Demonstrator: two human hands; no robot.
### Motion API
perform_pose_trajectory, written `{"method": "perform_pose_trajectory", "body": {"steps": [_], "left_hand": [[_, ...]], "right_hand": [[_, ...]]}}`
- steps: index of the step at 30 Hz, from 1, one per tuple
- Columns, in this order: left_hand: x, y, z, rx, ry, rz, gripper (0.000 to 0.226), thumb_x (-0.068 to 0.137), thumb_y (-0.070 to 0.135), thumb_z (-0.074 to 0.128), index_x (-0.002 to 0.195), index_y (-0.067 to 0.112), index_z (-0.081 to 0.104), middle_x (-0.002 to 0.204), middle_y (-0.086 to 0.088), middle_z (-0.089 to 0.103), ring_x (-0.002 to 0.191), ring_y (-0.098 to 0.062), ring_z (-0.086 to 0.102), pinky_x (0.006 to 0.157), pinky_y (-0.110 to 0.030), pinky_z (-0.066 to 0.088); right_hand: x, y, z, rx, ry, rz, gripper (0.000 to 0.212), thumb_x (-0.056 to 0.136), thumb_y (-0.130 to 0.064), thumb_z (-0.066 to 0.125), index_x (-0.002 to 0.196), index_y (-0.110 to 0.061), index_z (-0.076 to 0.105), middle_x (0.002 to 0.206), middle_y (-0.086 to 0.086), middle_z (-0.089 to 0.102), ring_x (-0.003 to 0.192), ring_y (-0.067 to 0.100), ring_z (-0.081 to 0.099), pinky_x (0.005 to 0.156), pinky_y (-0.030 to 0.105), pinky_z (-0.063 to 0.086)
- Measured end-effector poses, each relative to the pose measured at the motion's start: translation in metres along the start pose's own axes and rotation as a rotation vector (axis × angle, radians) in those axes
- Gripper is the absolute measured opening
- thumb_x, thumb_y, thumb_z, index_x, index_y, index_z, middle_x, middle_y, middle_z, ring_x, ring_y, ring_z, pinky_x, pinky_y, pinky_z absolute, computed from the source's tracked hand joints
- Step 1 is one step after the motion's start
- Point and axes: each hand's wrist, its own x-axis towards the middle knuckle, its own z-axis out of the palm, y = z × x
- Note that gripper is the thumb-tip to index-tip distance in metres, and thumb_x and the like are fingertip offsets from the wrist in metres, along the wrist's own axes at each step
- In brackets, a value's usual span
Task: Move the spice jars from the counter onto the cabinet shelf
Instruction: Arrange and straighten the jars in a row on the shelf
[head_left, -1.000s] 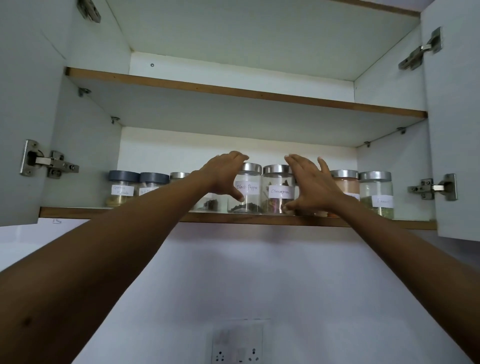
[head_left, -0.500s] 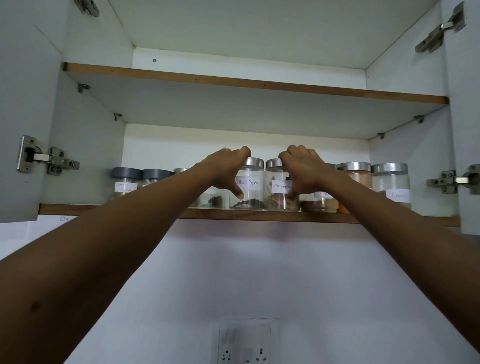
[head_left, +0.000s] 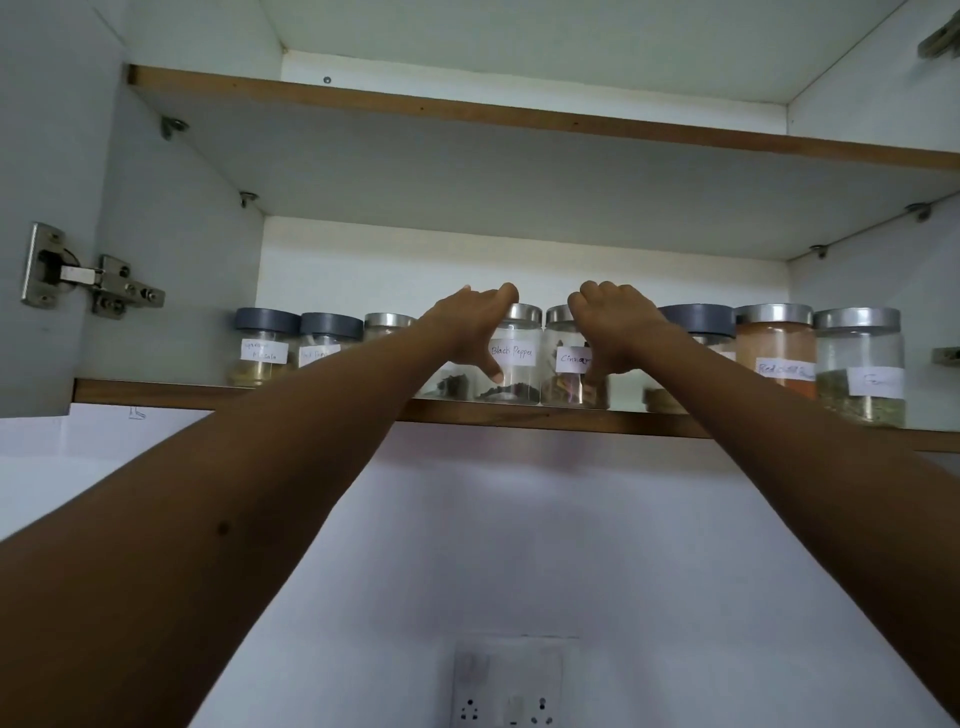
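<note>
Gripping black pepper jar in left hand, seemingly cinnamon jar in right hand

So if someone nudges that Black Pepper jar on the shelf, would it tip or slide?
It would probably slide rather than tip: the Black Pepper jar stands upright on a flat base on the shelf. It is likely light, since only a dark layer sits at its bottom. The clear wall suggests glass or hard plastic: stiff, smooth, possibly breakable.
</note>
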Motion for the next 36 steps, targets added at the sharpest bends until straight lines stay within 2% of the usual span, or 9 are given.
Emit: {"method": "perform_pose_trajectory", "body": {"steps": [4,11,13,20,25,31,36], "left_hand": [[0.015,-0.013,0.018,0.034,0.005,0.015,0.088,0.058,0.043,0.086,0.119,0.009,0.034,0.110,-0.013,0.059,0.094,-0.025,0.046,0.074,-0.033,0.040],[0.032,-0.026,0.036,0.107,-0.023,0.036,0.085,0.062,0.045,0.083,0.118,0.006,0.032,0.109,-0.011,0.059,0.097,-0.030,0.051,0.102,-0.039,0.030],[0.033,-0.026,0.037,0.112,-0.025,0.037,0.084,0.063,0.044,0.082,0.119,0.006,0.032,0.110,-0.012,0.059,0.098,-0.030,0.052,0.104,-0.039,0.028],[0.043,-0.027,0.048,0.108,-0.036,0.016,0.086,0.066,0.038,0.082,0.125,0.005,0.030,0.120,-0.012,0.057,0.109,-0.029,0.050,0.104,-0.038,0.029],[0.048,-0.026,0.052,0.086,-0.043,0.000,0.084,0.065,0.037,0.083,0.122,0.006,0.031,0.118,-0.013,0.057,0.104,-0.029,0.052,0.087,-0.031,0.032],[0.058,-0.027,0.056,0.125,-0.069,-0.009,0.084,0.065,0.035,0.083,0.123,0.006,0.030,0.118,-0.013,0.057,0.105,-0.029,0.052,0.095,-0.035,0.035],[0.068,-0.030,0.066,0.155,-0.073,-0.027,0.087,0.062,0.036,0.085,0.122,0.007,0.029,0.116,-0.013,0.057,0.103,-0.028,0.051,0.081,-0.033,0.037]], "right_hand": [[0.018,-0.005,0.016,-0.010,-0.009,0.015,0.067,0.072,-0.028,0.076,0.122,-0.002,0.040,0.122,0.015,0.046,0.110,0.028,0.046,0.089,0.033,0.038],[0.047,-0.010,0.042,-0.034,-0.032,0.021,0.067,0.075,-0.028,0.073,0.126,-0.003,0.037,0.126,0.015,0.044,0.113,0.028,0.046,0.089,0.034,0.039],[0.053,-0.011,0.046,-0.049,-0.042,0.013,0.074,0.073,-0.032,0.075,0.128,-0.003,0.035,0.126,0.015,0.044,0.114,0.028,0.046,0.090,0.034,0.039],[0.071,-0.013,0.056,-0.088,-0.093,0.010,0.089,0.063,-0.039,0.082,0.129,-0.004,0.033,0.125,0.013,0.045,0.113,0.026,0.047,0.089,0.034,0.040],[0.078,-0.013,0.060,-0.086,-0.108,0.000,0.091,0.061,-0.039,0.083,0.129,-0.005,0.033,0.126,0.013,0.045,0.114,0.027,0.048,0.090,0.035,0.041],[0.087,-0.012,0.071,-0.092,-0.119,-0.004,0.093,0.059,-0.042,0.084,0.128,-0.007,0.034,0.125,0.013,0.046,0.112,0.026,0.049,0.088,0.034,0.042],[0.096,-0.012,0.081,-0.094,-0.115,-0.015,0.094,0.060,-0.039,0.083,0.131,-0.007,0.032,0.127,0.013,0.045,0.115,0.027,0.048,0.091,0.035,0.042]]}}
